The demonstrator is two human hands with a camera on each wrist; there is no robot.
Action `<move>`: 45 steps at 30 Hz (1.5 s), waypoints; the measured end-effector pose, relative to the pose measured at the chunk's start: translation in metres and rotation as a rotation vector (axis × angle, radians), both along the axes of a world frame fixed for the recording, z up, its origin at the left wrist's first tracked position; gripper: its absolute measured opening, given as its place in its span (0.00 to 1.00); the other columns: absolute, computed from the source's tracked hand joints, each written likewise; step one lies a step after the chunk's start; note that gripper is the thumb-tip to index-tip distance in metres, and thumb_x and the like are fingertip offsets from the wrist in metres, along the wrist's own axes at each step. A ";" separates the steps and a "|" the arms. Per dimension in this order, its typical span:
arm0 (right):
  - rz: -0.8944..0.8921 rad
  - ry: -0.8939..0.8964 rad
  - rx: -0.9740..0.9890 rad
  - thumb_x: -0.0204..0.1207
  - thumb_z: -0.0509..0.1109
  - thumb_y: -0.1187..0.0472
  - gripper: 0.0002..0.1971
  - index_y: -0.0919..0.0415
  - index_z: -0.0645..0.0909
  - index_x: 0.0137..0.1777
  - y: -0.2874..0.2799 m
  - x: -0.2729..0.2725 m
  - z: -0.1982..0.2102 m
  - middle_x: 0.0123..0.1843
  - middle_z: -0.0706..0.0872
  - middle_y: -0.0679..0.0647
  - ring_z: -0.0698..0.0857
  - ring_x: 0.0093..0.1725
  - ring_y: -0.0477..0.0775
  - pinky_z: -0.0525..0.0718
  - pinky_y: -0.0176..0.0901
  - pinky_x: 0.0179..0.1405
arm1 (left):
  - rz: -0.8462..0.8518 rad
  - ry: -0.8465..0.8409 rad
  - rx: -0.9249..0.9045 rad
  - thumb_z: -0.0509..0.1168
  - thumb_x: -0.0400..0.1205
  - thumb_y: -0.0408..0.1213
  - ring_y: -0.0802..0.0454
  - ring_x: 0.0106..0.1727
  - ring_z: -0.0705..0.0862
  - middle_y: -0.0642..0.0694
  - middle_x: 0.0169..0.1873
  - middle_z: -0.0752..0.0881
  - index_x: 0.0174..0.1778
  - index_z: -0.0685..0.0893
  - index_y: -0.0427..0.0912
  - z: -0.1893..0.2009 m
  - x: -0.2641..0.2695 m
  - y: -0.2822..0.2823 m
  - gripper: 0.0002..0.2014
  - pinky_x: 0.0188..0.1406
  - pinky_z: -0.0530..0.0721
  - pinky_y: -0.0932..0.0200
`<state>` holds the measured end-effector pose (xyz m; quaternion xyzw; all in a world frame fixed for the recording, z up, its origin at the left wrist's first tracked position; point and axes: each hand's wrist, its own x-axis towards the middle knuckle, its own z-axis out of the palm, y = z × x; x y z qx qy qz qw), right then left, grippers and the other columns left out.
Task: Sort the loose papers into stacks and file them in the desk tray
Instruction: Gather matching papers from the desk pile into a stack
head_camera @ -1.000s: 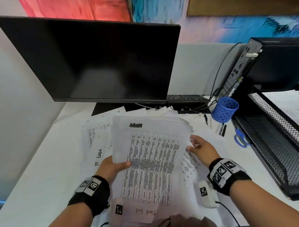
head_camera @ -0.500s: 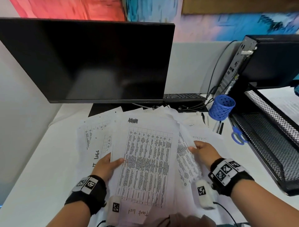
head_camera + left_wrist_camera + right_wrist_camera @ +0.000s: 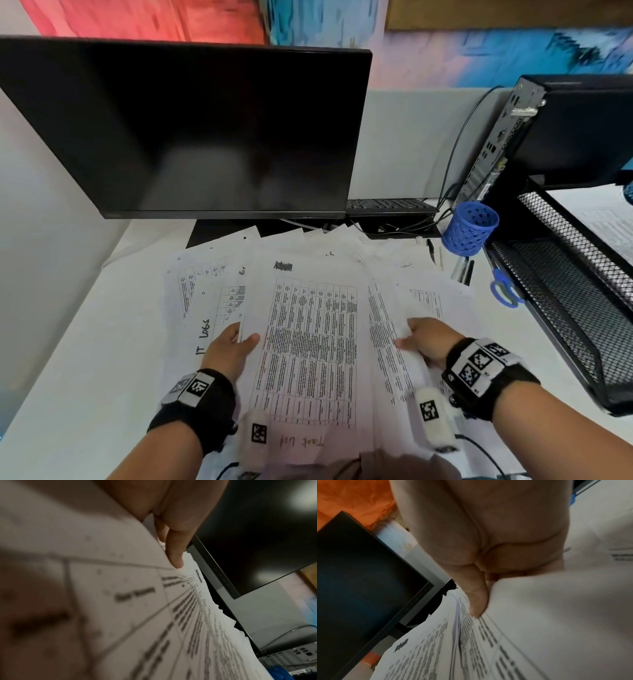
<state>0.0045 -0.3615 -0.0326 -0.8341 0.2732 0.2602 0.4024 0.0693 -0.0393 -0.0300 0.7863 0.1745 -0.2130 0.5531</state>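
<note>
A white bench carries everything here. At its back stands a dark monitor, its screen blank, and to the right of it a black computer case with cables running down behind. Below the case, along the right edge of the bench, sits a black mesh desk tray with two tiers; a printed sheet lies on the upper tier, and no paper shows on the visible part of the lower one.

In front of the monitor the loose papers lie fanned out in an untidy spread, well apart from the tray. On top of them is a bundle of sheets printed with a dense table. The left hand grips the bundle's left edge, thumb on top and fingers underneath. The right hand grips sheets at the right edge the same way, thumb pressed on the paper and fingers curled below, as the right wrist view shows close up. A sheet at the left bears the handwritten words "IT Logs".

Between the papers and the tray stands a blue pen cup. Blue-handled scissors lie just beside the tray, and a few pens lie near the cup.
</note>
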 end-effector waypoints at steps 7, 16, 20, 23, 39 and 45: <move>0.025 -0.051 -0.090 0.81 0.59 0.66 0.18 0.66 0.73 0.71 0.034 0.001 -0.018 0.70 0.79 0.59 0.78 0.68 0.62 0.76 0.49 0.70 | 0.048 0.061 -0.120 0.65 0.82 0.44 0.40 0.79 0.64 0.40 0.80 0.65 0.82 0.60 0.40 -0.004 -0.002 -0.012 0.33 0.75 0.63 0.45; -0.186 -0.241 0.175 0.79 0.54 0.75 0.20 0.56 0.82 0.58 0.018 0.001 0.025 0.52 0.86 0.58 0.81 0.39 0.48 0.78 0.34 0.35 | -0.028 0.068 -0.244 0.81 0.64 0.37 0.41 0.61 0.84 0.45 0.52 0.90 0.56 0.84 0.46 -0.011 -0.010 0.007 0.24 0.70 0.73 0.39; -0.005 -0.482 -0.257 0.79 0.62 0.70 0.26 0.51 0.71 0.75 -0.002 0.012 0.042 0.75 0.73 0.52 0.74 0.72 0.54 0.68 0.42 0.72 | -0.071 0.074 -0.340 0.81 0.59 0.34 0.39 0.57 0.86 0.41 0.49 0.91 0.61 0.83 0.38 -0.001 -0.014 0.011 0.32 0.68 0.76 0.36; 0.179 -0.523 -0.424 0.77 0.68 0.63 0.29 0.49 0.66 0.78 0.002 0.023 0.059 0.77 0.70 0.50 0.67 0.78 0.55 0.57 0.58 0.81 | -0.125 0.028 -0.350 0.80 0.64 0.32 0.45 0.54 0.88 0.43 0.47 0.92 0.58 0.83 0.37 0.007 -0.012 0.009 0.26 0.64 0.80 0.44; -0.211 -0.263 -0.087 0.81 0.66 0.56 0.26 0.68 0.69 0.75 -0.012 0.004 0.054 0.74 0.76 0.59 0.74 0.73 0.59 0.69 0.42 0.69 | -0.194 0.005 0.012 0.68 0.78 0.51 0.46 0.68 0.77 0.45 0.65 0.82 0.71 0.77 0.41 -0.015 -0.009 0.006 0.27 0.68 0.71 0.49; -0.310 -0.111 0.194 0.83 0.63 0.59 0.11 0.67 0.82 0.53 0.017 -0.005 0.013 0.52 0.85 0.56 0.83 0.52 0.57 0.78 0.45 0.55 | -0.340 0.042 0.274 0.56 0.87 0.47 0.40 0.64 0.80 0.35 0.65 0.82 0.72 0.74 0.34 0.000 0.001 -0.024 0.24 0.62 0.75 0.54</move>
